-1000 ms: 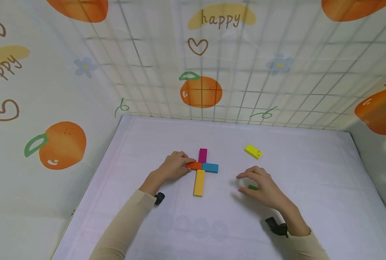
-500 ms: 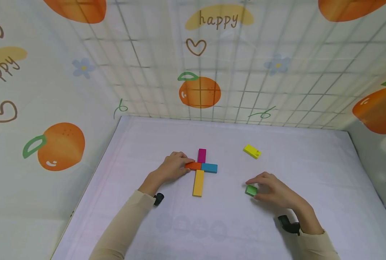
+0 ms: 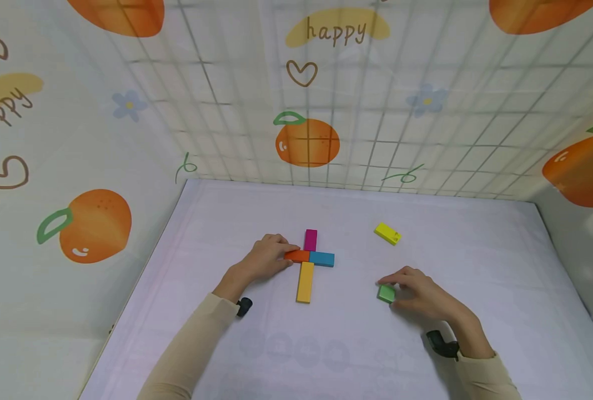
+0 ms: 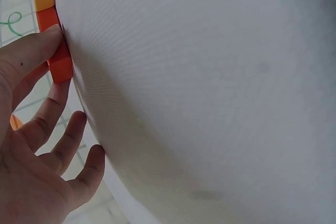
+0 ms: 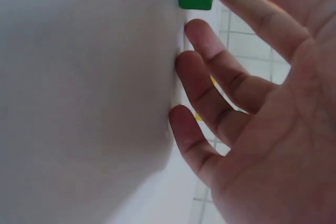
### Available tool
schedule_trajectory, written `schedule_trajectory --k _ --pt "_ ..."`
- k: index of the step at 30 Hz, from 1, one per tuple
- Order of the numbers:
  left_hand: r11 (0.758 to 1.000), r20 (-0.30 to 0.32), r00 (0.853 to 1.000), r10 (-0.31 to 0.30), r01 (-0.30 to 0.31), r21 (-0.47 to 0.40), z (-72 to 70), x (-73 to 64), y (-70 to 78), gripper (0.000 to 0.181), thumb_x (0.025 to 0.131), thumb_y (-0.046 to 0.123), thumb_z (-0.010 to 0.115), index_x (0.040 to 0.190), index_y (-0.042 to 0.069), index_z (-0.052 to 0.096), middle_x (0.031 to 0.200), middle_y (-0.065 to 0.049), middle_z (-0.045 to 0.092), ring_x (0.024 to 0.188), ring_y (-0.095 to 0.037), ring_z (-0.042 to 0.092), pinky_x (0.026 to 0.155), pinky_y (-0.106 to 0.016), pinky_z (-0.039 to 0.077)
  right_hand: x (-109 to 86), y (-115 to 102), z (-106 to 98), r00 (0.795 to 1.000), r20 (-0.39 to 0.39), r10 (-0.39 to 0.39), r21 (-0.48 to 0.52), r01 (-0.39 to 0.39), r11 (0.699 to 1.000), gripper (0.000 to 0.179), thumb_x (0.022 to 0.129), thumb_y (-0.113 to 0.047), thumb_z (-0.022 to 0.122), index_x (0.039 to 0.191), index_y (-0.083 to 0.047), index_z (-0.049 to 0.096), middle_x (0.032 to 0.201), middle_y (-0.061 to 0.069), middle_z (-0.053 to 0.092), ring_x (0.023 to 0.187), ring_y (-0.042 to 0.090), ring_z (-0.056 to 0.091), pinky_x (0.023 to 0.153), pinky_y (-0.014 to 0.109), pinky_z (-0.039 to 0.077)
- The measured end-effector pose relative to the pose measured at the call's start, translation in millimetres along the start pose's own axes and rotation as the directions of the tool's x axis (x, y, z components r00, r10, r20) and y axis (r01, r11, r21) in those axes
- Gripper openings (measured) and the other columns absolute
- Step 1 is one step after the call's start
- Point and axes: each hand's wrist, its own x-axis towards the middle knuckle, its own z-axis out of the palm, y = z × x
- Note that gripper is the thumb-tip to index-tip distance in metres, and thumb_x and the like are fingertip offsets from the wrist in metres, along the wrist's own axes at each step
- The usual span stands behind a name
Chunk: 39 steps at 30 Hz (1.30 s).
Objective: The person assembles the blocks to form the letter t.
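The green block (image 3: 386,293) is pinched by the right hand (image 3: 423,294), well right of the orange block (image 3: 300,256) gripped by the left hand (image 3: 266,258).

"Where's the left hand (image 3: 262,257)?"
"Left of the middle of the table (image 3: 506,261), back upward, thumb (image 4: 31,49) and index finger (image 3: 290,247) set in a pinch."
"Its ring and little fingers (image 4: 89,174)?"
"Bent, spread apart, tips down by the table."
"The left forearm (image 3: 191,344)?"
"Slanting from the near side up toward the far edge, leaning rightward, its sleeve (image 3: 211,318) ending short of the bare wrist (image 3: 234,279)."
"And the right hand (image 3: 420,294)?"
"Right of the middle, farther from the far edge than the left one, thumb and index finger also pinching, the other three fingers (image 5: 202,87) curved, tips apart."
"The right forearm (image 3: 486,378)?"
"Slanting leftward, with only a short length of sleeve in view."
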Motion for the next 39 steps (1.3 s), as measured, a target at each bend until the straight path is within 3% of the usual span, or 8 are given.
schedule_trajectory --k 11,30,39 --pt "1.000 -0.006 1.000 0.005 -0.005 0.003 2.1 -0.5 -0.7 0.044 0.094 0.031 0.071 0.137 0.023 0.064 0.123 -0.001 0.059 0.116 -0.021 0.048 0.093 -0.041 0.043 0.5 -2.7 2.9 0.999 -0.006 0.038 -0.019 -0.038 0.999 0.048 0.080 -0.009 0.084 0.124 -0.018 0.070 0.112 -0.003 0.057 0.103 0.021 0.052 0.085 0.038 0.045" --pt "1.000 0.003 1.000 0.005 -0.005 0.007 -1.3 -0.2 0.2 0.044 0.095 0.030 0.070 0.138 0.023 0.063 0.124 -0.002 0.058 0.118 -0.022 0.047 0.095 -0.041 0.043 13.3 -18.7 29.2 0.999 -0.037 -0.036 0.042 0.038 0.998 0.043 0.085 -0.013 0.081 0.126 -0.014 0.067 0.115 -0.003 0.059 0.106 0.020 0.056 0.091 0.038 0.048" --pt "1.000 0.001 1.000 0.007 -0.007 0.002 -1.5 -0.6 1.3 0.044 0.095 0.030 0.071 0.138 0.023 0.064 0.123 -0.001 0.059 0.118 -0.022 0.047 0.094 -0.040 0.043 22.2 -32.0 48.2 0.997 -0.071 -0.030 0.020 0.031 0.999 0.044 0.083 -0.012 0.082 0.125 -0.017 0.069 0.114 -0.006 0.059 0.103 0.018 0.057 0.088 0.045 0.040"
